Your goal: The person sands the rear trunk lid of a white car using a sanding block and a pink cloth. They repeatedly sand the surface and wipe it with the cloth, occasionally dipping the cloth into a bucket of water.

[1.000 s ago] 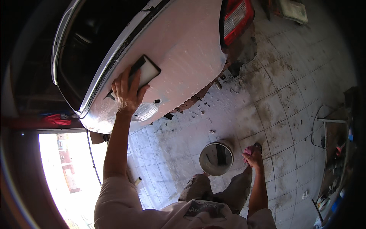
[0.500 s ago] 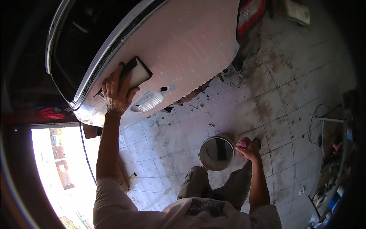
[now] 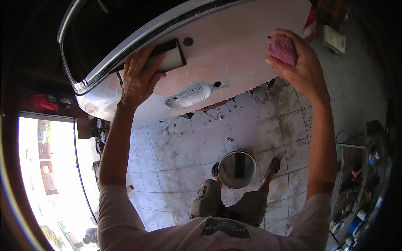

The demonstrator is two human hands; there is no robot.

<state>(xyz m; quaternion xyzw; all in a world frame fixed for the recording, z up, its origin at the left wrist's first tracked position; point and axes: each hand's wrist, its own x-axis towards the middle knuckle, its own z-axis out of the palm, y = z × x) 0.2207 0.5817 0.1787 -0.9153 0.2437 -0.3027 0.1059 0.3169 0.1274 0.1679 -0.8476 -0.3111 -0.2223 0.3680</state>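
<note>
Grimy pale floor tiles [image 3: 188, 154] and a bright doorway at the lower left form the background, with a round metal bucket [image 3: 237, 169] seen between the person's feet. Above them a wet, whitish car body panel [image 3: 234, 46] is spread across the top of the view, beaded with water, with a dark window at its upper left edge. A flat sanding block [image 3: 167, 56], dark on top and pale beneath, is pressed against the panel near that window edge by the left hand [image 3: 138, 79], fingers spread over its left end; its long axis runs along the window edge, rising to the right. A pink sponge [image 3: 282, 48] is clasped in the closed fingers of the right hand [image 3: 299, 67] at the panel's right edge, well apart from the block. An oval recess [image 3: 188, 95] lies near the panel's lower edge, nearer the left hand.
</note>
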